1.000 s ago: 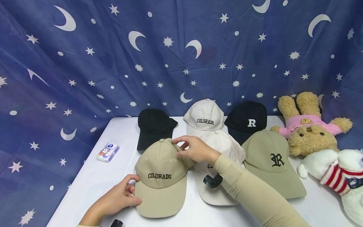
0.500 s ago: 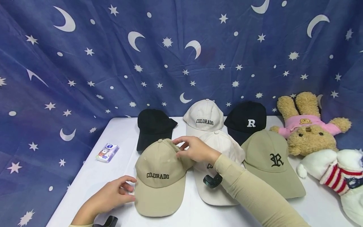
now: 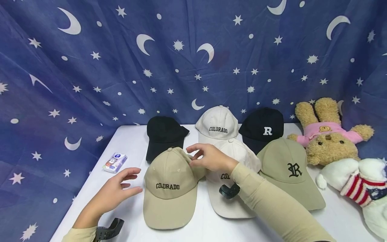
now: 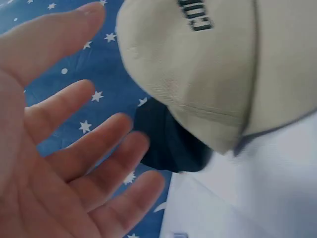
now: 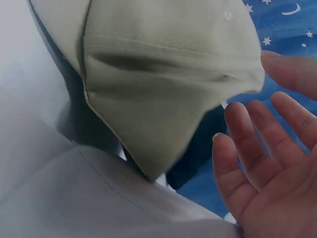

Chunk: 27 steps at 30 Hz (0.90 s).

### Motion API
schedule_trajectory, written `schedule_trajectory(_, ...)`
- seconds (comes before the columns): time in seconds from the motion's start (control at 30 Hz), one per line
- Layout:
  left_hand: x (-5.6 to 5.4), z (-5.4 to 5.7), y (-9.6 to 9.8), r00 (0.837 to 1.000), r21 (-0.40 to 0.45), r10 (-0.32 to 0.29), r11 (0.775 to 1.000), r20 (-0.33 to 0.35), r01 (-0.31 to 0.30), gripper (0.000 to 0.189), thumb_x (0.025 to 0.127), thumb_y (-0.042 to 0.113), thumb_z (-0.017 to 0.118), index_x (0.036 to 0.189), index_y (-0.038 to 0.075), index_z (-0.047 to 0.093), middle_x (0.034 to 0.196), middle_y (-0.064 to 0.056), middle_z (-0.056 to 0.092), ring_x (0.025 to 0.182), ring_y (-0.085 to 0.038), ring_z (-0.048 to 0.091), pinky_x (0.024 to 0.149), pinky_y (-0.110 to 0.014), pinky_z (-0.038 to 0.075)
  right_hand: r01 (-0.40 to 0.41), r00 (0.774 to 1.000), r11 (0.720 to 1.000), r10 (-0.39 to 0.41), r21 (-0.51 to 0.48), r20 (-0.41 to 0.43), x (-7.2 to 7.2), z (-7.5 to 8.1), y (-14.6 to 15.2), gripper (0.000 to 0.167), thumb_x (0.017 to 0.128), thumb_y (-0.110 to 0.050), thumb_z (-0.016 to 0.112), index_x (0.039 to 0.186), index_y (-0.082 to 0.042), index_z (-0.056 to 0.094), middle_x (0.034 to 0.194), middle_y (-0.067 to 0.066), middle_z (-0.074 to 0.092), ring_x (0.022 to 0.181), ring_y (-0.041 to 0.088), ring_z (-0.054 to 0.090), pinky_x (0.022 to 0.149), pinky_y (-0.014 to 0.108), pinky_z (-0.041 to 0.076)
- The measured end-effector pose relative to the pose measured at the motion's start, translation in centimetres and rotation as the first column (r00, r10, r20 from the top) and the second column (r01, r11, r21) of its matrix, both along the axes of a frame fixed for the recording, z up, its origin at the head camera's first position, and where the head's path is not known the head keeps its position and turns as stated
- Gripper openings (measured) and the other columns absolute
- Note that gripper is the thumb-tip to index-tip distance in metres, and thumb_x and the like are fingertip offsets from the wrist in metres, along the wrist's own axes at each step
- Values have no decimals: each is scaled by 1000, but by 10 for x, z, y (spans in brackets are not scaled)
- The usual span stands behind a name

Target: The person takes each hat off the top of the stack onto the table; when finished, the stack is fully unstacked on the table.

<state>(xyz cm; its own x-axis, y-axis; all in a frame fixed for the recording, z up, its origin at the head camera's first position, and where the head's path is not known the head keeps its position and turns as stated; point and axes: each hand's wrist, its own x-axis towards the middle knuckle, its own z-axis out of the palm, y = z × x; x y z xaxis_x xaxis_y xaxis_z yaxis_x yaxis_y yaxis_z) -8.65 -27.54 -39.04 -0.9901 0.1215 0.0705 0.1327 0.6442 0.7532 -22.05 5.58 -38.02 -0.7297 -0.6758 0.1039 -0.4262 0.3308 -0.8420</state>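
Observation:
A beige baseball cap lettered COLORADO rests brim-forward on the table in the head view. To its left hovers my left hand, apart from it, thumb and fingers spread. The left wrist view shows that empty palm beside the cap's crown. My right hand is by the crown's upper right side, fingers loosely bent and thumb apart from them. Seen from the right wrist, its thumb tip is right at the crown's edge, while the other fingers extend beside the cap with nothing in them.
Behind stand a black cap, a white COLORADO cap and a black R cap. Another white cap lies under my right forearm, beside an olive cap. Plush toys lie right; a small purple-white packet lies left.
My left hand has let go of the beige cap's brim, drawn left and up, and spread its fingers. The cap has shifted slightly left; my right hand has eased slightly right from the crown.

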Motion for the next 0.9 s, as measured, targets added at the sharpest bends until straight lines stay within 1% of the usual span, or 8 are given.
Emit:
schedule_trajectory(0.1,-9,8,-2,999,5,19,1000,-38,-19,62,88,22,79,140,1,51,139,-20,53,124,-37,54,97,-50,49,-1,1000,1000,1,-2,-23,-2,5,5,48,85,-9,75,131,-4,63,127,8,65,98,14,67,85,29,52)
schedule_trajectory(0.23,-24,18,-5,998,17,15,1000,-61,-14,68,90,23,77,146,0,44,146,-20,47,129,-39,49,101,-53,45,-7,998,1000,7,1,-66,-7,18,13,48,85,-8,74,132,-3,62,127,8,64,100,19,67,85,30,54)
schedule_trajectory(0.4,-45,31,-7,997,54,22,998,-70,-18,71,91,21,76,149,1,40,151,-19,42,135,-39,44,106,-56,39,0,993,999,4,34,-118,-15,45,20,49,86,-8,73,133,-2,62,129,9,64,101,21,67,82,32,55)
schedule_trajectory(0.5,-56,39,-10,997,75,25,997,-72,-20,73,91,20,76,151,3,39,153,-19,39,138,-40,40,108,-58,36,15,988,998,-4,65,-157,-23,63,21,50,87,-8,73,135,-2,60,131,9,63,103,20,66,83,34,55)
schedule_trajectory(0.6,-68,47,-11,997,84,28,996,-70,-22,74,91,21,76,152,5,38,155,-17,37,140,-40,38,108,-59,35,27,982,996,-11,88,-186,-33,79,18,52,87,-9,74,137,-4,59,134,9,62,106,21,65,84,38,54)
schedule_trajectory(0.73,-82,54,-11,997,84,34,996,-69,-28,74,92,23,75,153,7,37,157,-15,35,141,-39,35,107,-58,37,44,983,992,-23,114,-184,-45,94,10,53,88,-13,74,139,-6,58,136,6,60,107,20,64,88,39,53)
schedule_trajectory(0.8,-88,56,-10,997,76,39,997,-70,-33,74,92,24,75,153,7,37,157,-15,34,142,-38,34,107,-58,37,53,984,991,-31,125,-176,-51,99,5,54,89,-15,74,139,-8,58,136,5,60,107,19,64,90,38,52)
schedule_trajectory(0.9,-98,58,-9,997,63,49,997,-64,-45,74,92,27,74,154,9,38,158,-15,33,142,-37,34,107,-58,37,63,989,990,-45,129,-143,-61,101,-3,55,89,-15,75,140,-10,57,137,3,59,107,18,62,92,38,50)
